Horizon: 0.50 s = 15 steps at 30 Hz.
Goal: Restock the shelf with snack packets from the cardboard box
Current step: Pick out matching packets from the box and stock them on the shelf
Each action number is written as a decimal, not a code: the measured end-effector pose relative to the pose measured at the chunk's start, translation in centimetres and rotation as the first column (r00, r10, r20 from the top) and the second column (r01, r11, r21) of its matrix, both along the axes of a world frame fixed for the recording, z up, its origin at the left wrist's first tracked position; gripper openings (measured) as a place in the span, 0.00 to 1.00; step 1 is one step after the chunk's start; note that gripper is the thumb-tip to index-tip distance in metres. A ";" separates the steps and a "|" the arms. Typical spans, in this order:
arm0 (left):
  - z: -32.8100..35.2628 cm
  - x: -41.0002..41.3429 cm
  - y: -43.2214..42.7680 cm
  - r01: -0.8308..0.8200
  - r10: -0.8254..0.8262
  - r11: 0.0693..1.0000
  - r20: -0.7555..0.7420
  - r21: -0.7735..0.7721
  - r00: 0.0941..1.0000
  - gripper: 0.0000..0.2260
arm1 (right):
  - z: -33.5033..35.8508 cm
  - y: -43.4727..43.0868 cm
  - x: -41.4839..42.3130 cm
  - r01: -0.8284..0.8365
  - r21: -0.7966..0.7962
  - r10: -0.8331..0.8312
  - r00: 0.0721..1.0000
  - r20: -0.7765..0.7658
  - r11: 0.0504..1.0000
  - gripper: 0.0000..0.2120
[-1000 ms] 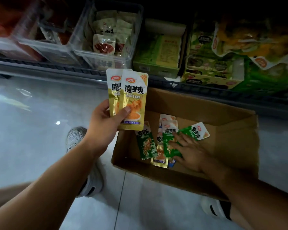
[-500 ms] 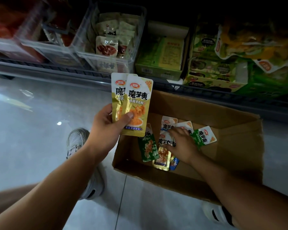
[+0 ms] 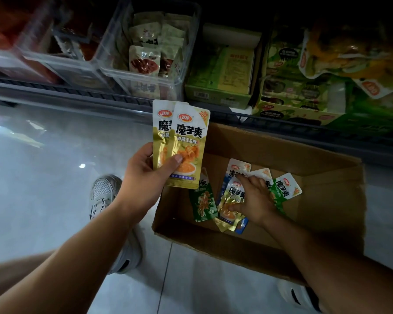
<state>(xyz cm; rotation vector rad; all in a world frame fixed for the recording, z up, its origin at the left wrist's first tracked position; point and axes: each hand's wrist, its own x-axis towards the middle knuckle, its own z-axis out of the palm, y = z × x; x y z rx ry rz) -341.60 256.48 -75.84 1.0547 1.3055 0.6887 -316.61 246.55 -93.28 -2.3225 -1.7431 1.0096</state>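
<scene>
My left hand (image 3: 145,175) grips two gold snack packets (image 3: 186,141), fanned and upright, above the left end of the open cardboard box (image 3: 327,200) on the floor. Inside the box my right hand (image 3: 256,200) lies spread over several loose packets. Its thumb and forefinger touch a gold packet (image 3: 233,196). A green packet (image 3: 203,202) lies to its left and another green one (image 3: 286,189) to its right. A blue-edged packet (image 3: 236,168) shows behind the fingers.
The bottom shelf's rail (image 3: 77,96) runs just behind the box. On it stand a clear bin (image 3: 145,71) of brown snack packs, a green carton (image 3: 222,71) and stacked green boxes (image 3: 300,98). My shoes (image 3: 104,196) stand on the glossy tile floor.
My right hand has slid left across the packets in the box, from the green ones onto the gold one. My left hand has kept hold of the two gold packets.
</scene>
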 end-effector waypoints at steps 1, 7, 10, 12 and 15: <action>0.0 0.0 0.0 0.005 -0.005 1.000 0.000 0.001 1.000 0.09 | 0.2 -0.1 0.2 0.030 -0.003 -0.030 0.998 -0.051 1.000 0.44; 0.2 0.1 -0.1 0.029 -0.029 1.000 -0.007 0.008 1.000 0.08 | 4.7 0.6 1.0 0.344 0.007 -0.307 0.846 -0.436 0.939 0.37; 0.2 0.0 -0.2 0.012 -0.012 1.000 0.005 -0.015 1.000 0.08 | 9.5 1.5 1.4 0.327 0.071 -0.247 0.822 -0.514 0.942 0.38; 0.4 -0.1 -0.3 -0.008 0.010 0.999 0.032 -0.036 0.999 0.09 | 13.3 2.6 1.3 0.315 0.135 -0.202 0.827 -0.525 0.940 0.37; 1.0 -0.2 -0.3 -0.008 0.014 0.996 0.070 -0.083 0.997 0.12 | 18.6 4.4 0.5 0.298 0.230 -0.105 0.793 -0.601 0.926 0.34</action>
